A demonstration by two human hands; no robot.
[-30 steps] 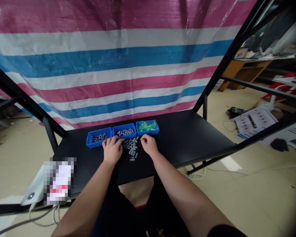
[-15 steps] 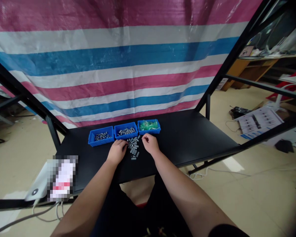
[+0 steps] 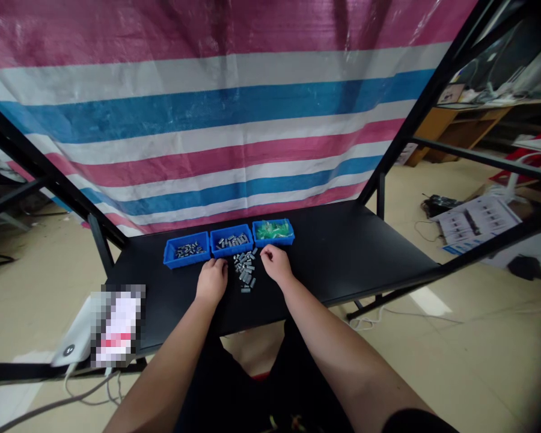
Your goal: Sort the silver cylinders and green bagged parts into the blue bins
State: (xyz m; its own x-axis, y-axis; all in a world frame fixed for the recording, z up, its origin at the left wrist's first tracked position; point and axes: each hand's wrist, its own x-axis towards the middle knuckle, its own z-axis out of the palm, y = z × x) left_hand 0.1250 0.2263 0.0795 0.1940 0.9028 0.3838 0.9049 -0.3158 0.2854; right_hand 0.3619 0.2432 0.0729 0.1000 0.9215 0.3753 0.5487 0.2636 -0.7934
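Note:
A loose pile of small grey cylindrical parts lies on the black table between my hands. To its left, my left hand rests with curled fingers just in front of the blue bins, apart from the pile. Whatever those fingers hold, if anything, is hidden. My right hand is on the pile's other side, thumb and fingers drawn together; I cannot make out anything in them. Behind the hands stand a left blue bin of small metal pieces, a middle blue bin of grey cylinders and a right blue bin with green bagged items.
A striped plastic sheet hangs behind the black table, between dark frame posts. At the table's left end sit a white device with cables and a pixelated item. A wooden desk stands farther off to the right.
My left hand has drawn back left from the edge of the pile, its fingers now more curled. My right hand has hardly moved. The view has shifted slightly.

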